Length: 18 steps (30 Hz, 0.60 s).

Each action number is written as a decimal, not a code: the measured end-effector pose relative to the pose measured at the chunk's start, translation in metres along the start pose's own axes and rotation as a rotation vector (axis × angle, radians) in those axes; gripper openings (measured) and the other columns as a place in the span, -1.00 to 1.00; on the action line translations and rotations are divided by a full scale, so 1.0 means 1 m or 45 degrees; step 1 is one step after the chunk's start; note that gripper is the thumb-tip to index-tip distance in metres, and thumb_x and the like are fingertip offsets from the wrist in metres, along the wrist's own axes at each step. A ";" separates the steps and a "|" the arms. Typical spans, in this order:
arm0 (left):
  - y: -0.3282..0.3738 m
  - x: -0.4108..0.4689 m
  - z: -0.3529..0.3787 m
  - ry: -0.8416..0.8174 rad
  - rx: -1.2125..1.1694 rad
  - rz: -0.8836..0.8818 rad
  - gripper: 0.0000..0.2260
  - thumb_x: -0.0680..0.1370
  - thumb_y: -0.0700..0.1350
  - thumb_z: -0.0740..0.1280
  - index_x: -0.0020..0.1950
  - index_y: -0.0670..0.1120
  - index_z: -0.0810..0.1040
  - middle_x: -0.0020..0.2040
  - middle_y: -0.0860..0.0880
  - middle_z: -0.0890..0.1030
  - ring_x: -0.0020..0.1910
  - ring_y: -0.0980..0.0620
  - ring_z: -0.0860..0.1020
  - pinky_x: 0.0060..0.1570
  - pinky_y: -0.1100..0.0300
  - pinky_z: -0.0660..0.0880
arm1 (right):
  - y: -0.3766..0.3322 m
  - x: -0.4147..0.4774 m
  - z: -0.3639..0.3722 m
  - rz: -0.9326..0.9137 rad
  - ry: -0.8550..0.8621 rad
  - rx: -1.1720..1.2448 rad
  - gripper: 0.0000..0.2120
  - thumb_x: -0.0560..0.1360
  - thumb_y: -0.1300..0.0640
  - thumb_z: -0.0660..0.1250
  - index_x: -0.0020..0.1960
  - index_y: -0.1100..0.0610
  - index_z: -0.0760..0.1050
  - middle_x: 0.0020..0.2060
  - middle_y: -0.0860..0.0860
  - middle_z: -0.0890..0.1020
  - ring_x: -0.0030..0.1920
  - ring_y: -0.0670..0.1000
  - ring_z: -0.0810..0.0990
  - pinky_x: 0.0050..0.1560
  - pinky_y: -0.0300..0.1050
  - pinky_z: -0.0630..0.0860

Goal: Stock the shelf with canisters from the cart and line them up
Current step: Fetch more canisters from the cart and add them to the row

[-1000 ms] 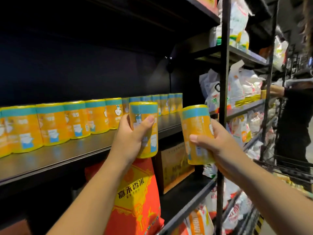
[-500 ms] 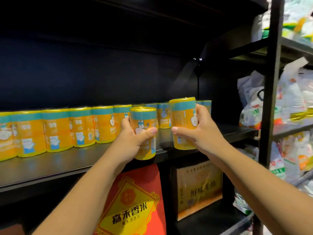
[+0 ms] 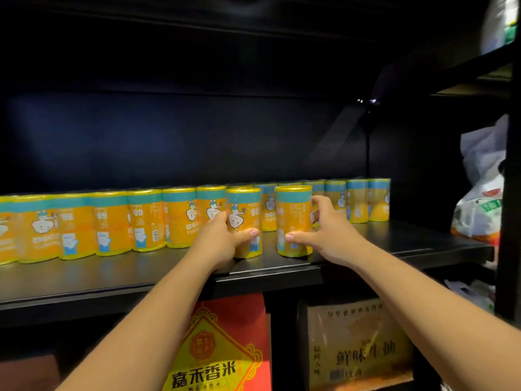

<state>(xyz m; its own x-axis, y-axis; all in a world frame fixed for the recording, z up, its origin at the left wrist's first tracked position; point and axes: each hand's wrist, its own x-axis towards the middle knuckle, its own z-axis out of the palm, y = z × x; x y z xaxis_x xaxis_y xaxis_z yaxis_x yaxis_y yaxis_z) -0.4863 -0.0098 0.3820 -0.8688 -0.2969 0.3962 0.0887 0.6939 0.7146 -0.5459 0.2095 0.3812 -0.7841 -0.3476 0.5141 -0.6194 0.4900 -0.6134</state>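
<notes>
Setting two canisters on the shelf (image 3: 366,246) ahead of the stocked row; seeing the left canister (image 3: 244,221) upright near the front edge, gripped low by the left hand (image 3: 222,238), thumb across the front, fingers curled round the far side; seeing the right canister (image 3: 293,220) upright just beside it, apart by a small gap, held by the right hand (image 3: 327,230), thumb low on the front, fingers wrapped round the right side; reading both bases as down on the board, though partly hidden on the left one.

Judging progress as well along; counting on a full back row (image 3: 112,221) running from the left frame edge to near the shelf's right end, packed side by side, showing labels turned different ways; starting a front row with these two; leaving bare board along the front on both sides; cannot see the cart, so cannot tell remaining stock. Left to do, by estimate: releasing, closing the gap, squaring both against the row behind, facing labels forward.

Checking containers: all canisters lidded, contents not visible; below the shelf, a sealed red rice bag (image 3: 225,348) next to a closed cardboard box (image 3: 358,342), contents hidden; far right, white bags (image 3: 479,207) in the next bay.
</notes>
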 end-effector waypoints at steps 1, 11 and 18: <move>0.001 0.001 0.004 0.031 0.067 -0.007 -0.63 0.52 0.14 0.45 0.21 0.01 0.45 0.17 0.03 0.61 0.07 0.01 0.55 -0.03 0.16 0.43 | 0.005 0.002 0.002 -0.008 0.034 -0.029 -0.17 0.43 -0.08 0.54 0.51 -0.01 0.11 0.14 -0.15 0.46 0.14 -0.03 0.57 -0.09 -0.36 0.49; 0.008 -0.048 0.009 0.071 0.465 0.261 -0.64 0.53 0.11 0.42 0.25 0.19 0.37 0.16 0.07 0.46 0.12 0.09 0.49 0.13 0.08 0.49 | 0.033 0.023 0.011 0.023 -0.075 -0.060 -0.34 0.55 -0.19 0.38 0.49 0.01 0.16 0.32 0.00 0.54 0.22 0.04 0.57 0.22 -0.04 0.53; 0.029 -0.020 0.020 -0.174 0.744 0.091 -0.40 0.52 0.36 0.30 0.51 0.22 0.28 0.34 -0.05 0.35 0.31 -0.09 0.46 0.26 0.05 0.45 | 0.040 0.022 0.011 -0.013 -0.054 -0.042 -0.32 0.52 -0.14 0.45 0.48 -0.02 0.18 0.32 -0.04 0.54 0.20 0.00 0.58 0.18 -0.08 0.55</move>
<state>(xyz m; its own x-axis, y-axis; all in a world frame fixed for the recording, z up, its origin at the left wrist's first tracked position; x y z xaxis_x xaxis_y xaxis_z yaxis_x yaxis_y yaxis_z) -0.4764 0.0295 0.3832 -0.9286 -0.1763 0.3265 -0.0996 0.9660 0.2385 -0.5883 0.2123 0.3616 -0.7791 -0.3859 0.4941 -0.6264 0.5118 -0.5880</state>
